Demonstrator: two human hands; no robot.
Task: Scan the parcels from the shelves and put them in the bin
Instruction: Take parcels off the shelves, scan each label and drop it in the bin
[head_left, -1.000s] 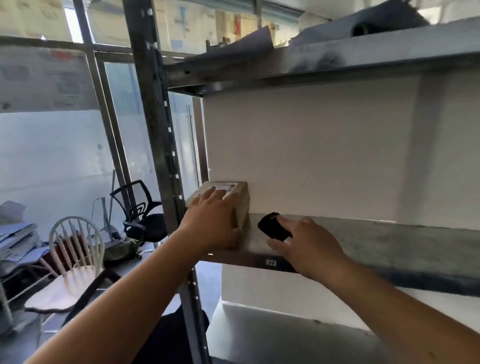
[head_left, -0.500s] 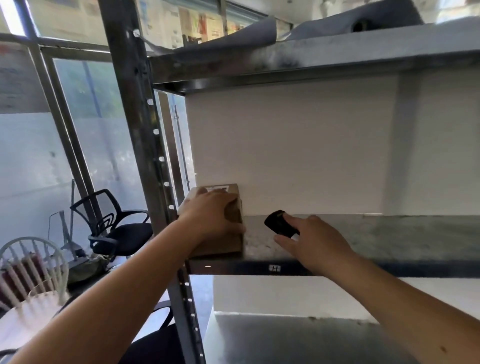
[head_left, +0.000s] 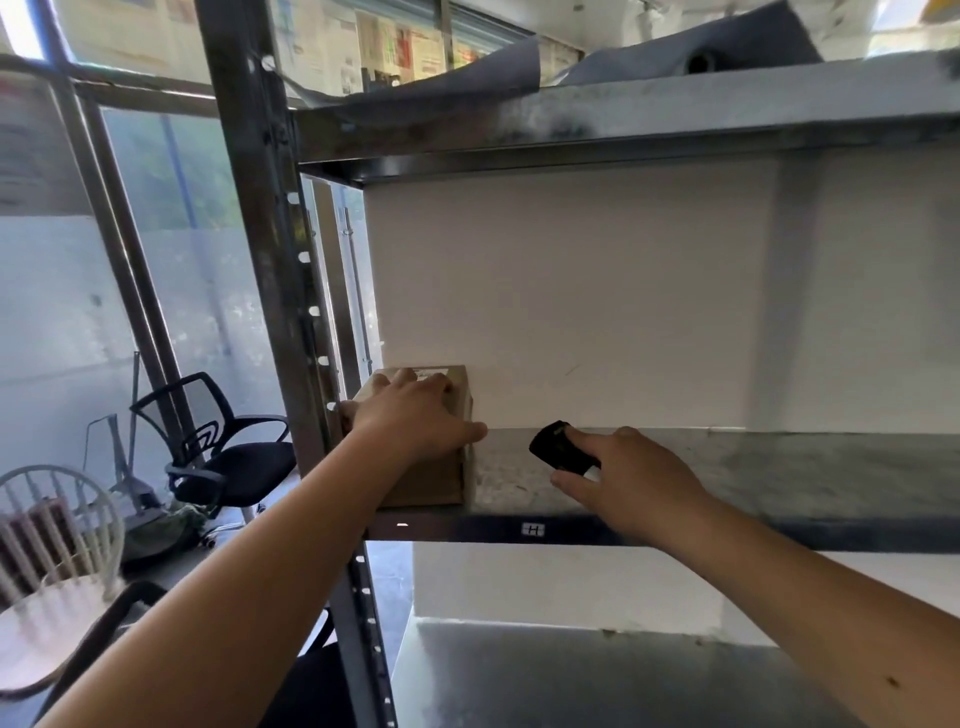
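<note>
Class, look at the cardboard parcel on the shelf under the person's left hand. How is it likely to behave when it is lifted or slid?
The cardboard parcel probably stays stiff: its edges look square under the left hand. It looks compact, and one hand covers its top, so likely light. Flat-bottomed on the metal shelf, it should slide rather than roll or tip.

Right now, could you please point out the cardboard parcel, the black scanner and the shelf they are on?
cardboard parcel (head_left: 434, 480): head view, its brown front face.
black scanner (head_left: 553, 448): head view, its dark casing.
shelf (head_left: 779, 467): head view, bare grey top surface.
</note>
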